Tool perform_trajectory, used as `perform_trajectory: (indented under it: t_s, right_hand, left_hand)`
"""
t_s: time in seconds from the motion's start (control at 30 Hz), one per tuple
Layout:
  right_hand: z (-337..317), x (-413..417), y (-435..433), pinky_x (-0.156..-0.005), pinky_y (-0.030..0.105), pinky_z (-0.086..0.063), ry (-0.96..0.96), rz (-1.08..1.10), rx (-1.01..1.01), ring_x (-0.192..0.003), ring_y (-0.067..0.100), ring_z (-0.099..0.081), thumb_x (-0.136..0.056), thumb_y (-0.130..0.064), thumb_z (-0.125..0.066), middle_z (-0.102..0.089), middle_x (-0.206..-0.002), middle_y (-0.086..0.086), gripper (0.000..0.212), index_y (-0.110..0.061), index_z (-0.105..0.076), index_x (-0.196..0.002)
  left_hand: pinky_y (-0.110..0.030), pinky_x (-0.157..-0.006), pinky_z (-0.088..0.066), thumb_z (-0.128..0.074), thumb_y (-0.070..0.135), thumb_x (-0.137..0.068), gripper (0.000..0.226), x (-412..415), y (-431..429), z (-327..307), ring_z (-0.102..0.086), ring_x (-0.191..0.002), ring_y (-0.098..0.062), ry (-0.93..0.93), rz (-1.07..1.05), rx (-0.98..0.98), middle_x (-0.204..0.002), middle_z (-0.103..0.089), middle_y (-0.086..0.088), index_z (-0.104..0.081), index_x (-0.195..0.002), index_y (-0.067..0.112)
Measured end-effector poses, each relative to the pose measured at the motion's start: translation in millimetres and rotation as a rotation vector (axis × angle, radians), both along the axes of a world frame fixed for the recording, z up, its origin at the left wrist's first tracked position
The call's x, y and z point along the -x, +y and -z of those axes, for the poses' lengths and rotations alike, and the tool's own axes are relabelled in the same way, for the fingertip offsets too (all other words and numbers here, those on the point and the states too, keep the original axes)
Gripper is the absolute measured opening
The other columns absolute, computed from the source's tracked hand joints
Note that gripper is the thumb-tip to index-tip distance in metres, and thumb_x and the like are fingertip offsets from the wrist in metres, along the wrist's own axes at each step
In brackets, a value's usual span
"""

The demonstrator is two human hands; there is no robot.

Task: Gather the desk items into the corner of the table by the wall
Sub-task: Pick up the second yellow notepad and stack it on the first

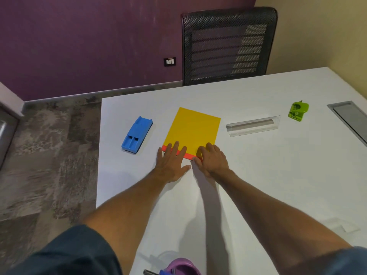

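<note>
Under both hands, at the middle of a white desk point(258, 175), lies a yellow sheet point(193, 130) with an orange strip point(188, 155) showing along its near edge. Whether the strip is a second sheet beneath cannot be told. The left hand point(171, 161) lies flat, fingers straight, its fingertips pressing the near edge. The right hand point(212, 160) is curled over the near right corner and appears to pinch it between thumb and fingers.

Thin paper is hard to lift off a smooth top, so the likely good move is to keep the left hand pressing as an anchor while the right peels the corner up, then slide rather than carry.

Left of the left hand, near the desk's left edge, rests a blue plastic tool point(137, 134); a push that way risks sending it to the floor. Beyond and right of the right hand lies a clear case point(253, 126), and farther right a green punch point(298, 111), then a recessed cable tray point(349, 118). Bare desk lies right of the right hand, nearer than the case. A mesh chair point(228, 46) stands at the far edge. Close to the body, a purple object point(182, 266) sits between the forearms.
</note>
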State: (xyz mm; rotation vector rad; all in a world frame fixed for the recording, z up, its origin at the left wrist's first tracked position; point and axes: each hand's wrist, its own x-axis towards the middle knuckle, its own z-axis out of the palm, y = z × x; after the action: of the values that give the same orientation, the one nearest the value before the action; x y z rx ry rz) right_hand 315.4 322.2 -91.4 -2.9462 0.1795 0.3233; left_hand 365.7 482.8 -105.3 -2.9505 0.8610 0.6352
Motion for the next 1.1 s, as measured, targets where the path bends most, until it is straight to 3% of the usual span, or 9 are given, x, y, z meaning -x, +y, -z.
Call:
perform_trajectory:
  t_s: [0.1,0.23,0.3,0.47,0.63,0.73,0.87,0.97,1.1]
  right_hand:
    - [-3,3,-2,-0.099,0.042,-0.042,-0.009,0.003,-0.004,-0.122,0.031,-0.045,-0.099,-0.05,-0.035,-0.048,-0.131,0.012,0.048,-0.015,-0.05,-0.128]
    - [-6,4,-7,-0.097,0.041,-0.044,-0.04,0.039,-0.019,-0.121,0.03,-0.047,-0.098,-0.047,-0.039,-0.051,-0.129,0.012,0.045,-0.016,-0.051,-0.128]
    - [-7,0,-10,-0.095,0.042,-0.045,-0.06,0.105,-0.079,-0.122,0.032,-0.045,-0.097,-0.044,-0.044,-0.047,-0.131,0.014,0.046,-0.012,-0.048,-0.13]
    - [-7,-17,-12,-0.097,0.043,-0.04,0.036,0.318,-0.251,-0.125,0.037,-0.039,-0.092,-0.04,-0.057,-0.041,-0.132,0.023,0.063,-0.002,-0.034,-0.136]
    - [-4,-24,-5,-0.098,0.044,-0.038,0.06,0.318,-0.267,-0.125,0.04,-0.035,-0.086,-0.04,-0.063,-0.04,-0.132,0.024,0.075,-0.005,-0.027,-0.142]
    - [-1,-23,-7,-0.096,0.044,-0.038,0.017,0.364,-0.317,-0.124,0.04,-0.036,-0.085,-0.037,-0.066,-0.041,-0.131,0.023,0.073,-0.004,-0.03,-0.14]
    - [-3,-33,-16,-0.097,0.045,-0.041,0.007,0.633,-0.472,-0.126,0.041,-0.042,-0.083,-0.037,-0.07,-0.046,-0.133,0.022,0.077,-0.004,-0.03,-0.14]
    - [-6,-35,-22,-0.092,0.045,-0.05,0.056,0.879,-0.676,-0.12,0.038,-0.049,-0.084,-0.034,-0.07,-0.048,-0.13,0.02,0.065,-0.004,-0.039,-0.133]
    - [-5,-24,-23,-0.089,0.042,-0.054,0.059,0.966,-0.783,-0.11,0.037,-0.059,-0.085,-0.018,-0.067,-0.058,-0.124,0.019,0.042,-0.003,-0.056,-0.122]
  left_hand:
    - [-0.053,-0.117,-0.012,-0.03,0.058,-0.097,0.069,4,0,-1,-0.016,-0.146,-0.031,-0.102,0.052,-0.015,-0.161,-0.009,-0.01,-0.013,-0.153,0.022]
    - [-0.042,-0.104,-0.027,-0.034,0.053,-0.098,0.051,-4,-6,-8,-0.042,-0.122,-0.024,-0.264,0.074,0.079,-0.136,-0.044,-0.006,-0.04,-0.135,0.019]
    - [-0.041,-0.103,-0.03,-0.036,0.051,-0.098,0.053,-13,-10,-12,-0.04,-0.124,-0.025,-0.231,-0.017,0.151,-0.137,-0.043,-0.009,-0.039,-0.138,0.016]
    - [-0.047,-0.113,-0.024,-0.047,0.048,-0.096,0.072,-23,-15,-14,-0.017,-0.142,-0.037,0.058,-0.336,0.235,-0.157,-0.013,-0.02,-0.018,-0.15,0.01]
    - [-0.047,-0.101,-0.037,-0.05,0.041,-0.095,0.057,-27,-30,-16,-0.033,-0.129,-0.037,0.067,-0.458,0.283,-0.139,-0.037,-0.021,-0.035,-0.139,0.009]
    - [-0.047,-0.099,-0.039,-0.051,0.034,-0.094,0.049,-31,-34,-20,-0.037,-0.125,-0.038,0.099,-0.585,0.336,-0.136,-0.041,-0.02,-0.038,-0.134,0.009]
    - [-0.048,-0.101,-0.041,-0.052,0.03,-0.094,0.05,-39,-30,-22,-0.042,-0.124,-0.038,0.23,-0.83,0.464,-0.137,-0.041,-0.019,-0.036,-0.137,0.01]
    - [-0.047,-0.1,-0.046,-0.052,0.027,-0.093,0.053,-39,-25,-22,-0.049,-0.119,-0.035,0.388,-1.058,0.589,-0.135,-0.046,-0.019,-0.034,-0.138,0.005]
    - [-0.042,-0.09,-0.051,-0.05,0.018,-0.094,0.042,-31,-16,-23,-0.057,-0.111,-0.035,0.434,-1.122,0.601,-0.127,-0.055,-0.021,-0.046,-0.132,0.001]
